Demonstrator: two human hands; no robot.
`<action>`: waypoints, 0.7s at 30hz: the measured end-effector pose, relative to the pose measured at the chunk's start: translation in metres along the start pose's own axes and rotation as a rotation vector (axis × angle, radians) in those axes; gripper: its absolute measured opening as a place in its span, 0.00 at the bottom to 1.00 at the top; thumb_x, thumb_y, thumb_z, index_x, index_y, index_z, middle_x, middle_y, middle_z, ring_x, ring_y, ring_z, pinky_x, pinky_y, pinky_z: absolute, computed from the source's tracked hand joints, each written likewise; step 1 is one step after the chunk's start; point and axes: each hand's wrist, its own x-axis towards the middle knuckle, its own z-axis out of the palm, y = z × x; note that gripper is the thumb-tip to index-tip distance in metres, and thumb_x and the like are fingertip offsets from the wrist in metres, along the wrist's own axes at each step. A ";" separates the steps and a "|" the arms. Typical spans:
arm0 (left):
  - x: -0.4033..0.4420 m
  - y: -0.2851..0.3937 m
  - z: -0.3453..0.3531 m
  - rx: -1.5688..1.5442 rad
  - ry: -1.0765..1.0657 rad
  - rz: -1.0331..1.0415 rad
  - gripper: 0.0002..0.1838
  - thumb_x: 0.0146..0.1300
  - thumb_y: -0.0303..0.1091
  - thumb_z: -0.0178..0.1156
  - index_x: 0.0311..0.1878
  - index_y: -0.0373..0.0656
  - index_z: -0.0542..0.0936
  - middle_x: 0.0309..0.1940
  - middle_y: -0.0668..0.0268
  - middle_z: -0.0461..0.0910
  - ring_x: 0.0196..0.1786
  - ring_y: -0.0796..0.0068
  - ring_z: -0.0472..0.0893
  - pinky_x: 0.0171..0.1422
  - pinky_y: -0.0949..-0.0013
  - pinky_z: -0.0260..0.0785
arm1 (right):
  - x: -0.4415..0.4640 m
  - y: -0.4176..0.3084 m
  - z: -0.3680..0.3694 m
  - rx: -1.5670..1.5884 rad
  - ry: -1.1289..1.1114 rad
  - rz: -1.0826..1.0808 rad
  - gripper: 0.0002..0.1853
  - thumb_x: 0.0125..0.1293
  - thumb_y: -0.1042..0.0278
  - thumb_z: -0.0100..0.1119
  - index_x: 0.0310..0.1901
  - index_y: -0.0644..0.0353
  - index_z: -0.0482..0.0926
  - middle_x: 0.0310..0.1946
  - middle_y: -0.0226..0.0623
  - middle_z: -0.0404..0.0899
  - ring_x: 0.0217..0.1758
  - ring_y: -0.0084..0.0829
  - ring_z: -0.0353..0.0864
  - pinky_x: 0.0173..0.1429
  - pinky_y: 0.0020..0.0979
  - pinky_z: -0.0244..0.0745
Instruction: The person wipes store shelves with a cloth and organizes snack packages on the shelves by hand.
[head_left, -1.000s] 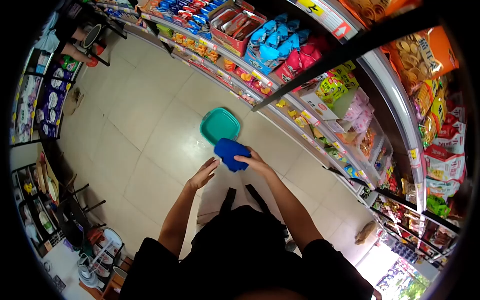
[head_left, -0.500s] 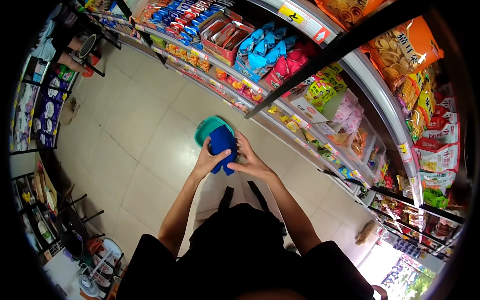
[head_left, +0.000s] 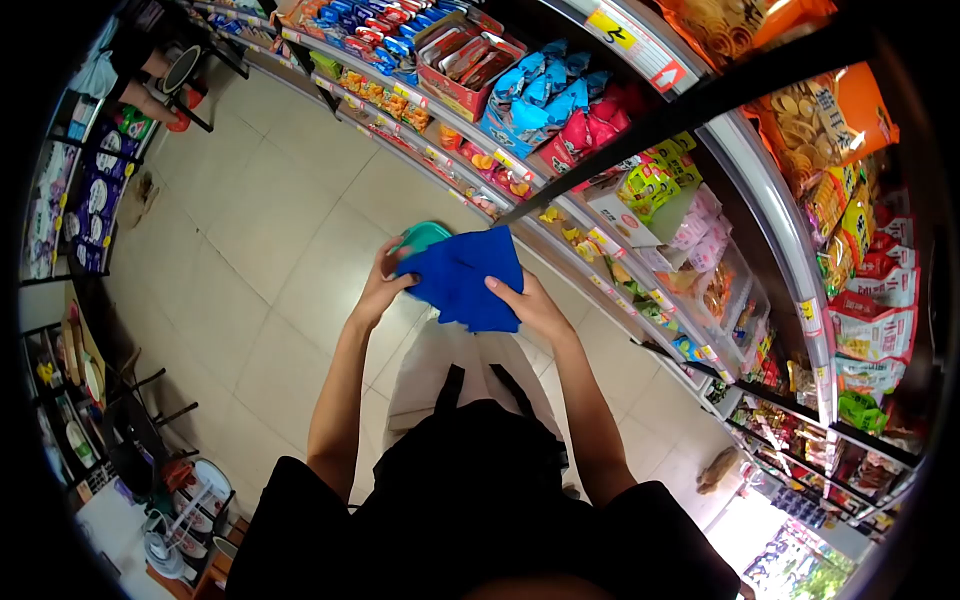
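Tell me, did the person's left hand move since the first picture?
Yes, the left hand moved up the picture and a bit left, judged against the black shelf post.

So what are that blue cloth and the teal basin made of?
Blue cloth: apparently matte fabric, given its creases and uneven lower edge; fibre unclear.
Teal basin: probably smooth plastic, given its even colour and rounded rim, though mostly hidden.

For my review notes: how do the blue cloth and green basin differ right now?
The cloth is deep blue; the basin is teal green. The left hand and right hand hold the cloth up; the basin sits on the floor. The cloth is largely visible; the basin is mostly hidden behind it. Both look plain in colour.
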 end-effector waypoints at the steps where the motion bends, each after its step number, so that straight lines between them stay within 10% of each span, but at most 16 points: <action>1: 0.001 -0.019 -0.005 0.303 0.303 0.083 0.28 0.52 0.21 0.57 0.59 0.37 0.69 0.53 0.60 0.74 0.55 0.71 0.73 0.61 0.69 0.65 | 0.004 0.012 -0.008 -0.010 -0.012 0.004 0.25 0.61 0.69 0.57 0.59 0.67 0.67 0.52 0.42 0.74 0.53 0.31 0.75 0.59 0.29 0.68; 3: 0.010 -0.104 -0.071 0.469 0.262 0.176 0.24 0.54 0.22 0.56 0.57 0.37 0.70 0.52 0.59 0.74 0.54 0.70 0.73 0.60 0.68 0.66 | 0.022 0.054 -0.032 -0.402 0.147 -0.274 0.25 0.62 0.69 0.58 0.60 0.66 0.66 0.53 0.43 0.75 0.54 0.27 0.74 0.59 0.27 0.68; 7: -0.046 -0.137 -0.083 0.041 0.124 -0.056 0.20 0.58 0.16 0.47 0.55 0.35 0.71 0.45 0.63 0.77 0.46 0.74 0.77 0.53 0.74 0.69 | 0.043 0.100 -0.047 -0.155 0.149 0.097 0.24 0.63 0.69 0.56 0.59 0.68 0.66 0.51 0.43 0.77 0.50 0.32 0.77 0.56 0.30 0.70; 13: -0.170 -0.287 -0.128 0.297 0.387 -0.258 0.13 0.61 0.22 0.53 0.49 0.34 0.75 0.44 0.61 0.79 0.47 0.72 0.78 0.51 0.73 0.71 | 0.134 0.323 -0.065 -0.240 0.403 0.295 0.20 0.61 0.67 0.60 0.53 0.65 0.74 0.46 0.39 0.79 0.47 0.28 0.77 0.53 0.28 0.71; 15: -0.223 -0.356 -0.142 -0.280 0.483 -0.223 0.15 0.61 0.22 0.55 0.52 0.35 0.73 0.42 0.61 0.78 0.44 0.73 0.78 0.48 0.72 0.71 | 0.168 0.370 -0.049 -0.265 0.457 0.355 0.19 0.61 0.67 0.61 0.52 0.66 0.75 0.45 0.39 0.80 0.47 0.28 0.77 0.53 0.28 0.71; 21: -0.270 -0.425 -0.125 0.216 0.584 -0.711 0.15 0.55 0.15 0.47 0.46 0.34 0.74 0.38 0.60 0.80 0.41 0.71 0.80 0.44 0.72 0.76 | 0.262 0.450 -0.004 0.282 0.419 0.371 0.21 0.55 0.73 0.61 0.52 0.64 0.74 0.44 0.42 0.79 0.46 0.36 0.79 0.52 0.35 0.74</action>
